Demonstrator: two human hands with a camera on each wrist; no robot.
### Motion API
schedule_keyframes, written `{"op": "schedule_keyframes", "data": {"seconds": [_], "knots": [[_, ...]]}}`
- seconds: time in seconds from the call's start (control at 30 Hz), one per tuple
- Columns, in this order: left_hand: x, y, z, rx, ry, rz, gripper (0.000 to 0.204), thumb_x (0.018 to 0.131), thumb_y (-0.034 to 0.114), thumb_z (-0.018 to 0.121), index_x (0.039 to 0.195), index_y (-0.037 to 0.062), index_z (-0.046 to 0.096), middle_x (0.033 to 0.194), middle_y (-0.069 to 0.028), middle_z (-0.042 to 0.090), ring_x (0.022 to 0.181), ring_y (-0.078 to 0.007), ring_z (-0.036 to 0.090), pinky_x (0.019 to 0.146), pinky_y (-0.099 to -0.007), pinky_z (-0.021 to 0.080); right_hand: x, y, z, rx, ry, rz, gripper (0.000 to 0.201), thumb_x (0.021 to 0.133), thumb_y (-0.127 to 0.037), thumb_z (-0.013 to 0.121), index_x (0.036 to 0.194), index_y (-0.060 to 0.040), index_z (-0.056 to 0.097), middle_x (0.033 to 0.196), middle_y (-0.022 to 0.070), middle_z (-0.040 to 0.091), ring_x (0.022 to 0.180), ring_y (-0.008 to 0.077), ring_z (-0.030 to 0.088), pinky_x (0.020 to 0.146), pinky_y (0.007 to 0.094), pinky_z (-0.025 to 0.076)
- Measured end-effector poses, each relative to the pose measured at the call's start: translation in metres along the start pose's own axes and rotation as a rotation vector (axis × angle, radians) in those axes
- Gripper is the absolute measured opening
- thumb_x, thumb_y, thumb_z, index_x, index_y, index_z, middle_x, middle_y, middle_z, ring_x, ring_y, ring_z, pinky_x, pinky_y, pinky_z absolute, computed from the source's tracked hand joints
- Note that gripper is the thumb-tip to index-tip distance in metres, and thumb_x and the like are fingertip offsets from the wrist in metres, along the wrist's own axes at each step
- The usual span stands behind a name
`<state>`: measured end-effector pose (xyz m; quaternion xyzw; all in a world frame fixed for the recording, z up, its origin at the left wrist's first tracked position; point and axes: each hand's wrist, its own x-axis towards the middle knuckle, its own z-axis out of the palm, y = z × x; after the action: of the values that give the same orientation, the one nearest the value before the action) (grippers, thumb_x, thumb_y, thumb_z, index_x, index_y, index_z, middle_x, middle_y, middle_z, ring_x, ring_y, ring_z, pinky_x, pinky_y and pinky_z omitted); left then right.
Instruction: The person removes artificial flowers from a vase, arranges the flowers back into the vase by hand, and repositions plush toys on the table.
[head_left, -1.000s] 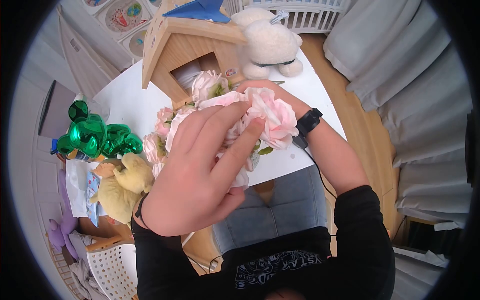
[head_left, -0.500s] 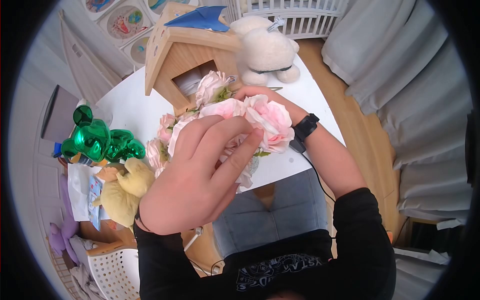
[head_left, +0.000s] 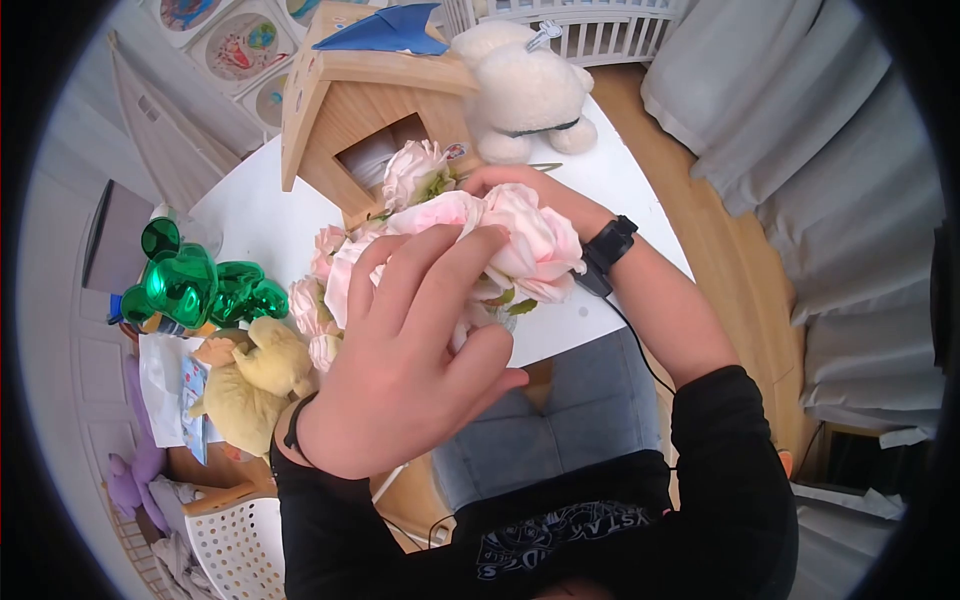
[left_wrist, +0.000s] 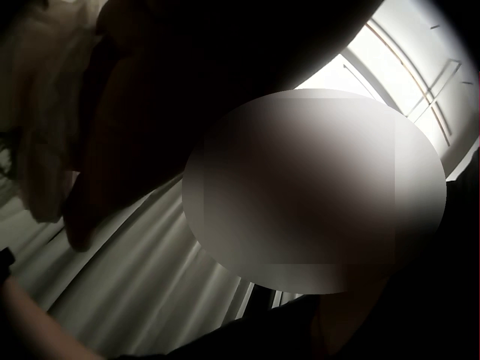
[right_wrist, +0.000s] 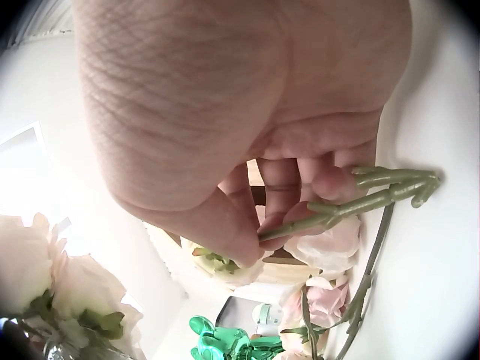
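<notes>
Pale pink artificial roses (head_left: 530,240) stand bunched over the white table in the head view. Over the bunch lies my left hand (head_left: 400,350), fingers loosely bent and spread, index fingertip at the petals of the largest rose, thumb held apart. The left wrist view is dark, with this hand only a shadow. Behind the flowers, my right hand (head_left: 495,180) is mostly hidden in the head view. The right wrist view shows my right hand (right_wrist: 247,127) pinching a green rose stem (right_wrist: 360,204) between thumb and fingers, close over the white tabletop.
A wooden toy house (head_left: 370,110) and a white plush toy (head_left: 530,95) stand at the table's back. Left are a shiny green bear figure (head_left: 185,285) and a yellow plush (head_left: 250,385). Another long stem (right_wrist: 367,281) lies on the tabletop (head_left: 640,220).
My left hand's fingers have spread and its thumb has swung away from the petals it was close to. The large rose has shifted slightly. My right arm stays nearly in place.
</notes>
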<state>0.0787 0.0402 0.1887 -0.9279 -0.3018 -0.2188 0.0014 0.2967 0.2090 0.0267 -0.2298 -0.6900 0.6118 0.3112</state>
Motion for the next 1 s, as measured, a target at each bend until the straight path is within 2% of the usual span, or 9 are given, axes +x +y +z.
{"op": "schedule_keyframes", "data": {"seconds": [0.13, 0.2, 0.3, 0.47, 0.53, 0.63, 0.8, 0.93, 1.0], "knots": [[-0.002, -0.002, 0.015, 0.05, 0.054, -0.02, 0.031, 0.07, 0.006, 0.083, 0.084, 0.0014, 0.056, 0.137, -0.0252, 0.063, 0.122, -0.0465, 0.061, 0.1, -0.0602, 0.049, 0.007, 0.015, -0.005, 0.074, -0.038, -0.024, 0.029, 0.1, -0.006, 0.071, 0.129, -0.0034, 0.068, 0.123, -0.0009, 0.069, 0.114, 0.01, 0.061, 0.101, 0.031, 0.052], [-0.007, -0.009, 0.025, 0.128, 0.099, 0.021, 0.022, 0.077, 0.012, 0.076, 0.093, 0.0029, 0.064, 0.142, -0.0232, 0.06, 0.124, -0.0422, 0.059, 0.106, -0.057, 0.042, 0.005, 0.019, -0.005, 0.079, -0.039, -0.005, 0.029, 0.099, -0.006, 0.073, 0.128, -0.0034, 0.068, 0.124, -0.0004, 0.069, 0.115, 0.0108, 0.062, 0.103, 0.0315, 0.051], [-0.009, -0.006, 0.03, 0.15, 0.136, -0.004, 0.023, 0.079, 0.01, 0.073, 0.1, 0.0013, 0.068, 0.143, -0.024, 0.06, 0.125, -0.0411, 0.059, 0.106, -0.0555, 0.041, 0.004, 0.013, -0.003, 0.101, -0.036, 0.007, 0.029, 0.099, -0.005, 0.073, 0.128, -0.0036, 0.068, 0.124, -0.0002, 0.07, 0.117, 0.0112, 0.062, 0.104, 0.0313, 0.051], [-0.008, -0.003, 0.023, 0.189, 0.087, -0.002, 0.029, 0.08, 0.009, 0.072, 0.107, -0.0008, 0.07, 0.147, -0.027, 0.058, 0.128, -0.0407, 0.058, 0.106, -0.0548, 0.041, 0.001, 0.003, -0.001, -0.029, -0.014, -0.013, 0.031, 0.096, -0.005, 0.074, 0.127, -0.0032, 0.068, 0.123, -0.0001, 0.071, 0.115, 0.0095, 0.062, 0.103, 0.0307, 0.052], [-0.007, -0.002, 0.021, 0.204, 0.062, -0.008, 0.03, 0.08, 0.009, 0.072, 0.108, -0.0014, 0.07, 0.149, -0.0279, 0.057, 0.128, -0.0408, 0.057, 0.107, -0.0542, 0.041, -0.002, -0.005, 0.0, 0.037, -0.007, 0.026, 0.034, 0.095, -0.007, 0.076, 0.128, -0.0032, 0.068, 0.123, 0.0002, 0.071, 0.115, 0.0096, 0.062, 0.103, 0.0309, 0.052], [-0.007, -0.001, 0.02, 0.184, 0.063, -0.009, 0.033, 0.077, 0.007, 0.072, 0.109, -0.002, 0.071, 0.15, -0.029, 0.056, 0.128, -0.0413, 0.058, 0.107, -0.0532, 0.041, 0.0, 0.0, -0.003, 0.094, -0.009, 0.051, 0.04, 0.093, -0.011, 0.079, 0.13, -0.0032, 0.068, 0.124, 0.0008, 0.071, 0.115, 0.0102, 0.062, 0.104, 0.0315, 0.052], [-0.005, 0.003, 0.012, 0.102, -0.024, -0.078, 0.05, 0.061, 0.007, 0.076, 0.109, -0.0037, 0.07, 0.155, -0.0303, 0.051, 0.131, -0.0431, 0.054, 0.106, -0.0544, 0.039, 0.004, 0.014, -0.004, 0.034, -0.004, 0.002, 0.048, 0.09, -0.017, 0.083, 0.132, -0.0028, 0.066, 0.125, 0.0014, 0.071, 0.115, 0.0113, 0.062, 0.103, 0.0317, 0.052], [-0.005, 0.002, 0.007, 0.099, -0.057, -0.055, 0.056, 0.057, 0.007, 0.078, 0.111, -0.0048, 0.068, 0.158, -0.0307, 0.047, 0.133, -0.0435, 0.052, 0.106, -0.0548, 0.039, 0.0, 0.013, -0.002, 0.039, 0.005, -0.013, 0.048, 0.09, -0.018, 0.083, 0.132, -0.0027, 0.066, 0.124, 0.0022, 0.071, 0.115, 0.0114, 0.062, 0.103, 0.0318, 0.052], [-0.004, 0.002, 0.003, 0.013, -0.068, -0.1, 0.054, 0.06, 0.0, 0.073, 0.113, -0.0015, 0.067, 0.155, -0.0306, 0.051, 0.135, -0.0519, 0.052, 0.113, -0.0641, 0.039, 0.0, 0.007, -0.002, 0.015, 0.006, -0.034, 0.047, 0.09, -0.019, 0.083, 0.131, -0.003, 0.066, 0.122, 0.0023, 0.071, 0.115, 0.0111, 0.062, 0.102, 0.0319, 0.052]]}}
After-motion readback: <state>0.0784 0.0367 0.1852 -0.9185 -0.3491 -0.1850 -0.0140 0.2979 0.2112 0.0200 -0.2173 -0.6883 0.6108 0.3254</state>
